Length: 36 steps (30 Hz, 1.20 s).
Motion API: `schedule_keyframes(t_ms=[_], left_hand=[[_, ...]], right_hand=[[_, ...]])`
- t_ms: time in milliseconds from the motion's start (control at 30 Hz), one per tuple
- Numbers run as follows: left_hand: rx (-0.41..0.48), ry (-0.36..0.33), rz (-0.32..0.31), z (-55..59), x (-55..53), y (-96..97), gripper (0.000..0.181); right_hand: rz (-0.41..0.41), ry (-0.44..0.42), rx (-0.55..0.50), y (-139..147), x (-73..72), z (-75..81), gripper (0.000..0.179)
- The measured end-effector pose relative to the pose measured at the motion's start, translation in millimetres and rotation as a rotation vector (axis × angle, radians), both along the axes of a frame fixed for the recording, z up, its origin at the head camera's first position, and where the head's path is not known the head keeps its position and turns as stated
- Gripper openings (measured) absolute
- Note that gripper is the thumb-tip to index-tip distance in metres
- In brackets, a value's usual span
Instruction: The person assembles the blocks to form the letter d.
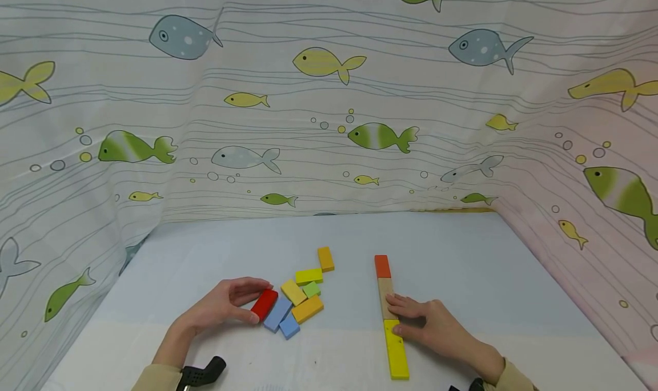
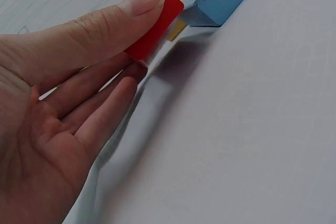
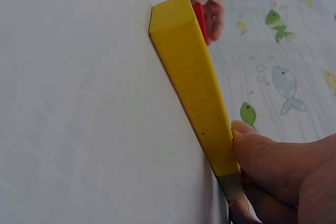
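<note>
My left hand (image 1: 221, 305) pinches a red block (image 1: 265, 305) between thumb and fingers. The thumb lies along the red block (image 2: 160, 30) in the left wrist view. Right beside it sits a long blue block (image 1: 278, 314), with a smaller blue block (image 1: 290, 326) in front. My right hand (image 1: 439, 328) rests at a straight row of blocks. Its thumb touches the long yellow block (image 1: 397, 354), also seen as a yellow block (image 3: 191, 87) in the right wrist view. The fingertips lie on the plain wooden block (image 1: 384, 294). An orange-red block (image 1: 382, 266) forms the row's far end.
Behind the blue blocks lie an orange block (image 1: 308, 309), a small green block (image 1: 311, 289), a pale yellow block (image 1: 293, 293), a bright yellow block (image 1: 309, 277) and a far orange block (image 1: 325, 259). A fish-patterned curtain (image 1: 308, 168) surrounds the white table (image 1: 452, 254).
</note>
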<state>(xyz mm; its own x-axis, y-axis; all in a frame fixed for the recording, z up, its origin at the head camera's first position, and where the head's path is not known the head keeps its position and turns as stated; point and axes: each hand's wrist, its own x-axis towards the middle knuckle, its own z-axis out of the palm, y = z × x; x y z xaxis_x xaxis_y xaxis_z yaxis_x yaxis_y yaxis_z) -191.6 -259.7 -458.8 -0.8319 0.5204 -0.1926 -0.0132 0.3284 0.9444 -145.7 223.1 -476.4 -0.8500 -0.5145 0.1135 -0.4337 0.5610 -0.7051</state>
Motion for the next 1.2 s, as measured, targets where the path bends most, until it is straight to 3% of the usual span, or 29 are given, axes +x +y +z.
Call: schedule_keyframes(t_ms=[467,1200], left_hand=[[-0.012,0.031,0.068,-2.1,-10.3,-2.3,0.069],[-0.012,0.052,0.06,-2.7,-27.5,-7.3,0.069]], right_hand=[[-0.016,-0.002,0.007,-6.7,-2.7,-0.2,0.058],[-0.053,-0.005,0.033,-16.6,-4.3,5.3,0.057]])
